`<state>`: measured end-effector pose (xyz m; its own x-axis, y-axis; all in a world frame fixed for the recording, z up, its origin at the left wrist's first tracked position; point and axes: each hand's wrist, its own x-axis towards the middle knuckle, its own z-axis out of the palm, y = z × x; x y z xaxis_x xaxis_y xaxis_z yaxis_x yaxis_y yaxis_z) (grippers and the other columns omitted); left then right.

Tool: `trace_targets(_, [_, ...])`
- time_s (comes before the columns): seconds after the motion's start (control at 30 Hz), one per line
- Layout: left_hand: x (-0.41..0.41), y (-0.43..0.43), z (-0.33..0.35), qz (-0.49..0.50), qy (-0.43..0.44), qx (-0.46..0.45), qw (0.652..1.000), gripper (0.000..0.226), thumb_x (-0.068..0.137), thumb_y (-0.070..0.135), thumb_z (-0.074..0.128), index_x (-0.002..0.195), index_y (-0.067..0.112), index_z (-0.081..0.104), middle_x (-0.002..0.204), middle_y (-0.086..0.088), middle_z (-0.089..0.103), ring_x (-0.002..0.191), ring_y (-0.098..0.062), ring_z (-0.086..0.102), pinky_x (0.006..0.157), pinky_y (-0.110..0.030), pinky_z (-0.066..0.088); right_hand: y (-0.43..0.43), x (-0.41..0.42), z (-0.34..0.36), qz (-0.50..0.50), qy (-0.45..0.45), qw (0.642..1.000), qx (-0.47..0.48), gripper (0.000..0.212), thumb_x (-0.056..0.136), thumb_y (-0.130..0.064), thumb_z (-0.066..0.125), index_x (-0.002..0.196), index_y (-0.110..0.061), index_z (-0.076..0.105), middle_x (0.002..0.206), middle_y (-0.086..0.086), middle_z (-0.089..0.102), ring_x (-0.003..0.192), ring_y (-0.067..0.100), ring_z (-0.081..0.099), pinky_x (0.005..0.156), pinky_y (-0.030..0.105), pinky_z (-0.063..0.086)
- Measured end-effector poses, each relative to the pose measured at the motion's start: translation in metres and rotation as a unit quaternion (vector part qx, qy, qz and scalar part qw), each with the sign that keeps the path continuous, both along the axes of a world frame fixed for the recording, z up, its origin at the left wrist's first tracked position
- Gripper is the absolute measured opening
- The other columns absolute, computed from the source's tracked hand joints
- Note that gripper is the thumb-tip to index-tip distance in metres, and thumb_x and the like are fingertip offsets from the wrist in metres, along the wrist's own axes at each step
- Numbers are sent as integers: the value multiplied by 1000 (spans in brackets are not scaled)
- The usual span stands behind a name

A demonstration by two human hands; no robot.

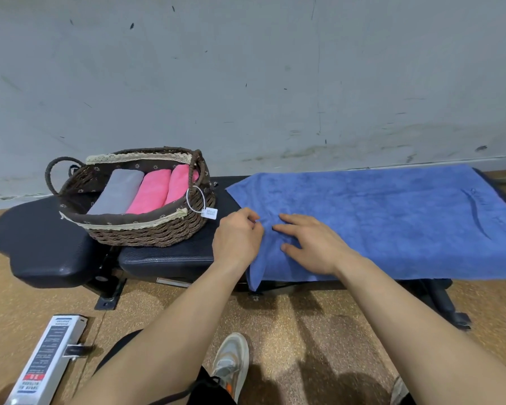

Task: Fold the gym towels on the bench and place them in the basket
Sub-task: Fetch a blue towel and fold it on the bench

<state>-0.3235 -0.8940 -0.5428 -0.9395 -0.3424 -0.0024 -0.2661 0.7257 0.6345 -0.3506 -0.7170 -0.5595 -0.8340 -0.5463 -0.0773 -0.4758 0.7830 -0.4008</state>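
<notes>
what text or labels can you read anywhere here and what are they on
Nothing here can be read as words.
Paper tag hanging from the wicker basket: printed lines, too small to read.
White label plate at lower left: rows of print and a red block, blurred.
Blue towel: stitched logo near its right end, lettering not legible.

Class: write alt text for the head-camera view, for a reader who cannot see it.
A person's left hand pinches the left edge of a blue towel spread flat on a black bench, while the right hand rests on it with straight fingers. Beside it on the bench, a wicker basket holds a grey towel and two pink towels, all folded.
</notes>
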Motion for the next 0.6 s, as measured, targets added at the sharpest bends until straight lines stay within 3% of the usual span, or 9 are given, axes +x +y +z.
trace_targets(0.1, [-3, -1, 5, 20, 26, -11, 999, 13, 87, 35, 60, 81, 27, 66, 85, 4, 69, 84, -22, 64, 73, -34, 52, 0, 0, 3, 3, -6, 1000, 5, 53, 100, -40, 53, 151, -34, 41, 164, -10, 24, 151, 15, 20, 121, 31, 20])
trace_targets(0.2, [-3, -3, 10, 6, 74, -48, 996, 11, 86, 29, 68, 93, 20, 68, 91, 2, 67, 86, -22, 63, 78, -38, 52, 1, 0, 6, 8, -17, 1000, 11, 54, 100, -41, 53, 152, -33, 39, 165, -8, 23, 151, 16, 19, 121, 29, 17])
trace_targets(0.3, [-3, -8, 7, -50, 129, -157, 978, 19, 81, 2, 60, 96, 13, 64, 99, -9, 57, 79, -34, 58, 62, -40, 43, 1, 1, 10, 11, -20, 1000, 13, 56, 100, -41, 53, 153, -31, 39, 165, -6, 22, 152, 17, 18, 121, 28, 15])
trace_targets(0.37, [-2, -8, 5, -62, 108, -267, 956, 14, 77, 2, 64, 87, 12, 63, 95, -12, 52, 71, -34, 54, 50, -35, 32, 1, 3, 11, 13, -23, 999, 19, 57, 100, -41, 53, 153, -30, 38, 165, -5, 22, 152, 18, 18, 121, 30, 15])
trace_targets(0.43, [2, -9, 5, -61, 52, -365, 927, 13, 74, 2, 71, 81, 11, 65, 97, -12, 54, 76, -33, 57, 45, -31, 32, 1, 4, 11, 14, -23, 999, 25, 57, 99, -42, 53, 153, -30, 38, 165, -4, 22, 152, 19, 19, 122, 32, 17])
trace_targets(0.47, [5, -6, 5, -62, 8, -383, 921, 13, 78, 2, 67, 88, 10, 66, 108, -13, 54, 89, -34, 58, 48, -34, 39, 2, 5, 12, 13, -21, 999, 26, 57, 99, -42, 53, 153, -30, 39, 165, -4, 23, 152, 19, 20, 122, 33, 18])
trace_targets(0.53, [8, 0, 5, -66, -73, -378, 921, 28, 89, 1, 52, 116, 5, 60, 138, -17, 40, 119, -35, 48, 73, -40, 51, 2, 6, 12, 3, -14, 1000, 22, 55, 98, -41, 53, 151, -30, 42, 164, -3, 26, 150, 20, 23, 122, 34, 20])
trace_targets(0.6, [12, 8, 14, -73, -99, -354, 927, 37, 93, 2, 46, 130, 1, 50, 155, -21, 21, 133, -36, 38, 92, -39, 48, 4, 6, 13, -14, 2, 1000, 11, 54, 97, -39, 53, 150, -28, 44, 162, -3, 30, 149, 21, 27, 120, 35, 23])
